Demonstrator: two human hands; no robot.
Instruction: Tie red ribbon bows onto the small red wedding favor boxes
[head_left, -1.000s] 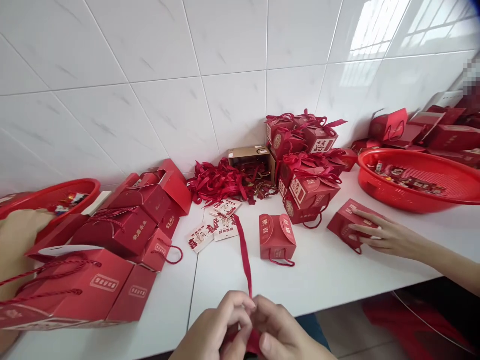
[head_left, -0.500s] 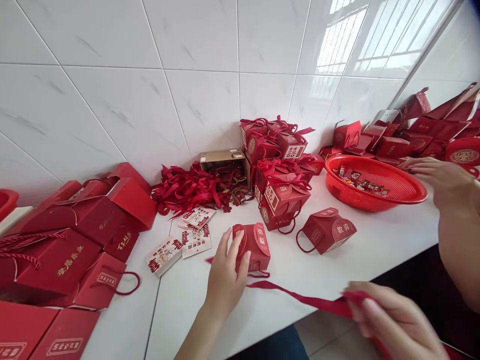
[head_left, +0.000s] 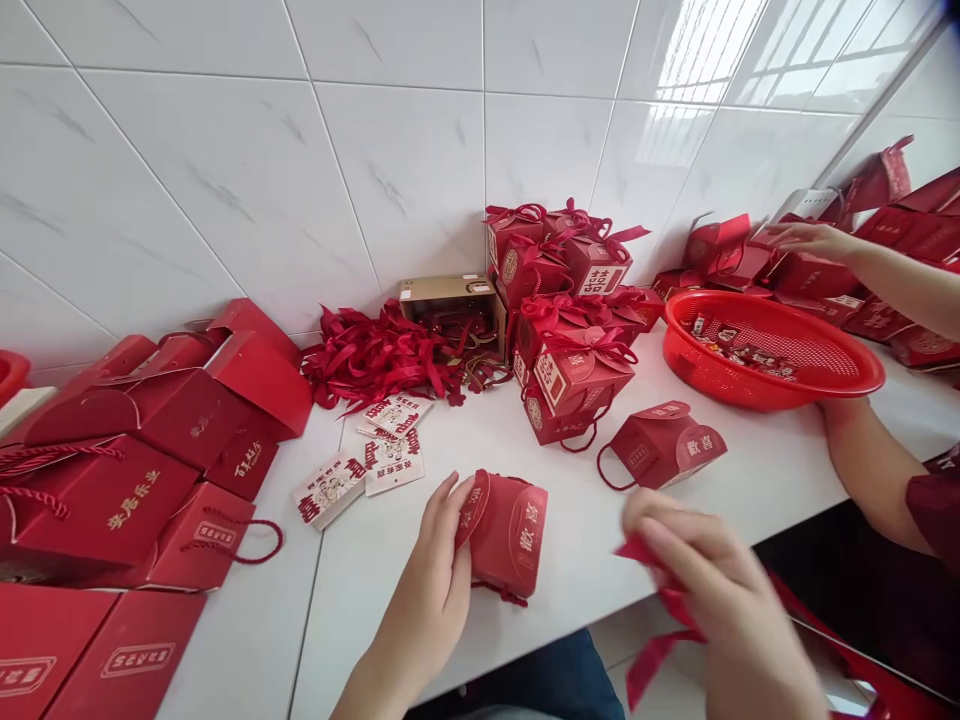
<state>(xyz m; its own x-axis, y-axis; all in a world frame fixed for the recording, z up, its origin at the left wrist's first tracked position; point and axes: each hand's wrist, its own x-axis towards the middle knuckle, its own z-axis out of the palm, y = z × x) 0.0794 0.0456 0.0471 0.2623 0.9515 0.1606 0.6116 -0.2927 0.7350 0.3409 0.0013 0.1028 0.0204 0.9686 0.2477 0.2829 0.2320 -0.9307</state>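
Observation:
My left hand (head_left: pixel 425 565) is closed around the left side of a small red gift box (head_left: pixel 506 535) with pale characters on its rounded flaps. The box sits slightly tilted near the table's front edge, and a dark red cord shows along its bottom. My right hand (head_left: pixel 675 560), blurred by motion, pinches a red satin ribbon (head_left: pixel 651 668), whose tail hangs over the table edge. Behind that hand rests another red box (head_left: pixel 664 447) with a cord loop. Cards printed with figures (head_left: pixel 330 487) lie left of the held box.
A heap of red ribbons (head_left: pixel 367 355) lies by an open cardboard box (head_left: pixel 450 292). Ribbon-tied boxes (head_left: pixel 585 375) are stacked against the wall. Larger red boxes (head_left: pixel 135 500) fill the left. A co-worker's hand (head_left: pixel 814 240) reaches over boxes behind a red plastic basket (head_left: pixel 772 385) of small wrapped pieces.
The ribbon, earlier stretched from beside the box to my right hand, now hangs only from that hand. My left hand has turned the box. A co-worker's hand has moved behind the basket.

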